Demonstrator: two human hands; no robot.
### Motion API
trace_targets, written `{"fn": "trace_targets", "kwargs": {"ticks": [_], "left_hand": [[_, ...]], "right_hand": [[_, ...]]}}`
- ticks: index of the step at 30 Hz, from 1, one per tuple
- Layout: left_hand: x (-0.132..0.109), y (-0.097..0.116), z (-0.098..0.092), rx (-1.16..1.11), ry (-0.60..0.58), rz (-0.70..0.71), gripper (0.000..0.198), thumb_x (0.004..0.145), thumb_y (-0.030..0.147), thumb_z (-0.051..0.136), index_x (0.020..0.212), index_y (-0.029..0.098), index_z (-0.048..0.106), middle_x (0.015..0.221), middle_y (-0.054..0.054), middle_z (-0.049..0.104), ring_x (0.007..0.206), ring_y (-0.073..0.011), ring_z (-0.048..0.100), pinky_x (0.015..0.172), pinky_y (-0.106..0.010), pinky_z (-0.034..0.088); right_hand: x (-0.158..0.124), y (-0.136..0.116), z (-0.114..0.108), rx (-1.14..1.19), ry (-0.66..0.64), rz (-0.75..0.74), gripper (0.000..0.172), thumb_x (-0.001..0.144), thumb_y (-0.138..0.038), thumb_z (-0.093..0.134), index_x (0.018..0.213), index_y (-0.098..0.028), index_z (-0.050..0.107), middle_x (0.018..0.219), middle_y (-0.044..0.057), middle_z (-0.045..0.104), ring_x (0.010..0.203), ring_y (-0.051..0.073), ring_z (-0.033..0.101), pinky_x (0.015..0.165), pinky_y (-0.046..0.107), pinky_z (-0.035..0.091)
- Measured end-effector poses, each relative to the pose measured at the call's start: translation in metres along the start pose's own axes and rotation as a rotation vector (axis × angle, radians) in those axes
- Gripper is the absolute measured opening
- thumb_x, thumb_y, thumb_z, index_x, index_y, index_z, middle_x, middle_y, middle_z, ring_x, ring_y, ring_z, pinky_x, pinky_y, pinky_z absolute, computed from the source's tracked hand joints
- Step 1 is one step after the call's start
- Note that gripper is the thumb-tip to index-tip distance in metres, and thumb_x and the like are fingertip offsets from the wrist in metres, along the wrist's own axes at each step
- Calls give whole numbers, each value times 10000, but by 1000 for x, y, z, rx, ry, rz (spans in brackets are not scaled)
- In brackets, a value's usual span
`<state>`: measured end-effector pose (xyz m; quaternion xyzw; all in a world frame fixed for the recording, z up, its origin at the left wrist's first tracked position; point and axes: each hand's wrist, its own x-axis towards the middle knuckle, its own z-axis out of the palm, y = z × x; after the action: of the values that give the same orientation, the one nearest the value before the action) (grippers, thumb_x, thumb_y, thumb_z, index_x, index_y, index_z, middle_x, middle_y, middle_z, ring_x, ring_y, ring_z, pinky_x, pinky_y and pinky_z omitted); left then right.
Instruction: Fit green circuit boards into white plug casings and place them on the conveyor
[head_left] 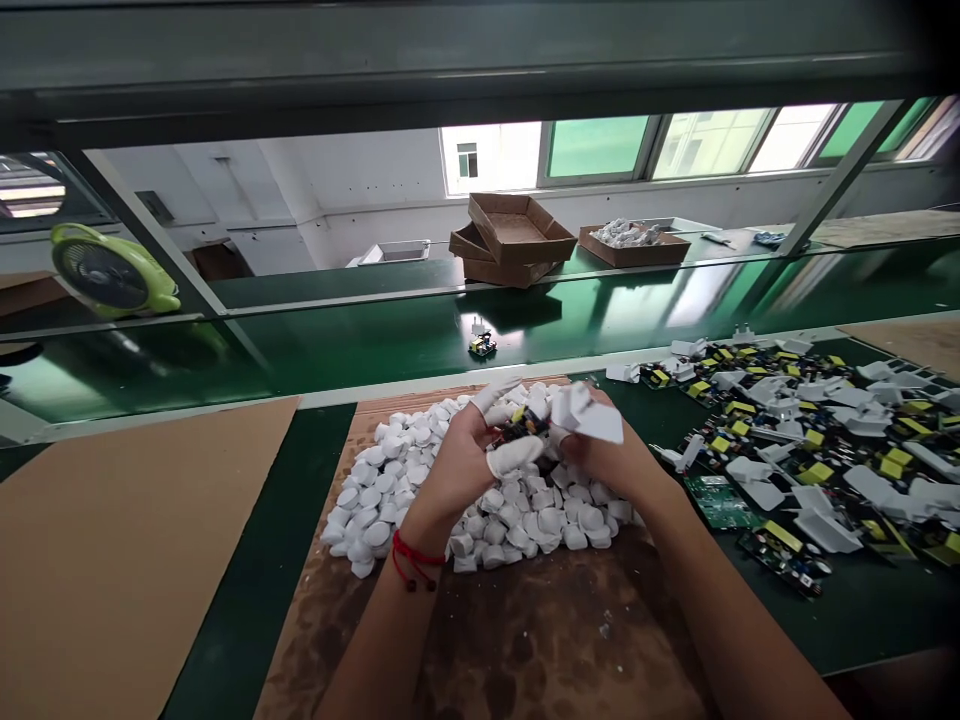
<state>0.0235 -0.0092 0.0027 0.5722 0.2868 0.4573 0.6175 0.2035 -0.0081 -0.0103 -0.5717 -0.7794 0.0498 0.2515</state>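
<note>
Over a heap of small white plastic caps (375,480), both hands meet around a small circuit board (525,425) with dark and yellow parts. My left hand (469,460), with white covers on its thumb and a finger, is closed on the board's left side. My right hand (592,452) grips the board's other end, where a white plastic piece (589,412) sticks out to the right. Its fingertips are partly hidden behind that piece. The caps lie on a stained brown cardboard sheet (555,630).
Many circuit boards with white plates (817,430) are piled at right. A single board assembly (482,340) stands on the green belt (360,345). Beyond are stacked cardboard trays (517,240) and a tray of white parts (634,245). A green fan (109,270) stands at left.
</note>
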Motion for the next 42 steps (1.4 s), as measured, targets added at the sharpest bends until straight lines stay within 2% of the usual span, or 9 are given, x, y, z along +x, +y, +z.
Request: {"fn": "trace_targets", "kwargs": {"ticks": [5, 11, 14, 19, 22, 25, 31, 36, 42], "left_hand": [[2, 3, 0, -248, 231, -126, 330, 826, 426, 599, 996, 149, 662, 885, -69, 704, 669, -166, 663, 613, -263, 516], [9, 9, -16, -465, 501, -268, 341, 955, 342, 359, 934, 133, 628, 740, -61, 665, 625, -155, 657, 547, -248, 521], [10, 15, -30, -452, 520, -281, 337, 965, 321, 327, 963, 139, 611, 764, -67, 658, 653, -158, 666, 494, -219, 493], [5, 24, -53, -356, 581, -134, 379, 966, 337, 324, 1255, 155, 487, 1168, -150, 625, 1053, -213, 640, 804, -289, 547], [3, 24, -61, -262, 662, 39, 468, 930, 416, 415, 1367, 252, 394, 1533, -65, 313, 1360, -183, 382, 1037, -262, 415], [2, 21, -62, -174, 619, 156, 449, 903, 414, 460, 1337, 301, 455, 1570, 6, 240, 1400, -195, 315, 1066, -288, 392], [5, 16, -48, -135, 499, 43, 484, 845, 442, 529, 1243, 168, 555, 1234, -149, 636, 1100, -254, 615, 855, -345, 498], [5, 17, -39, -69, 493, 15, 473, 766, 451, 625, 1142, 164, 621, 1068, -116, 704, 963, -230, 646, 718, -282, 483], [5, 16, -33, 15, 439, 9, 532, 769, 474, 597, 1206, 170, 585, 1110, -122, 683, 959, -227, 640, 723, -291, 474]], "right_hand": [[2, -6, -1, -72, -134, -74, 136, 675, -78, 441, 596, -182, 479, 683, 82, 519, 801, 248, 479, 741, 353, 358], [3, -6, 0, -90, -167, -87, 148, 662, -49, 414, 608, -178, 464, 696, 71, 512, 776, 217, 451, 728, 327, 358], [3, -7, 0, -103, -171, -80, 136, 659, -55, 425, 618, -172, 479, 690, 72, 512, 758, 217, 446, 725, 334, 359], [3, -8, 1, -122, -162, -74, 141, 680, -61, 438, 642, -163, 527, 687, 76, 518, 753, 226, 454, 706, 337, 356], [3, -9, 2, -127, -147, -74, 153, 703, -63, 452, 660, -165, 557, 692, 75, 521, 770, 234, 460, 706, 335, 351], [3, -9, 2, -122, -133, -69, 159, 726, -68, 472, 656, -170, 572, 672, 68, 514, 767, 235, 455, 710, 334, 344], [2, -6, 0, -61, -122, -50, 89, 726, -90, 549, 699, -170, 575, 672, 38, 503, 713, 206, 457, 687, 307, 327], [2, -4, -1, 69, -79, -21, 177, 790, -104, 479, 643, -179, 544, 622, 23, 503, 646, 186, 448, 679, 308, 355], [8, -3, -6, 365, 112, -7, 258, 896, -193, 370, 899, -174, 627, 925, 85, 630, 901, 211, 557, 793, 324, 430]]}}
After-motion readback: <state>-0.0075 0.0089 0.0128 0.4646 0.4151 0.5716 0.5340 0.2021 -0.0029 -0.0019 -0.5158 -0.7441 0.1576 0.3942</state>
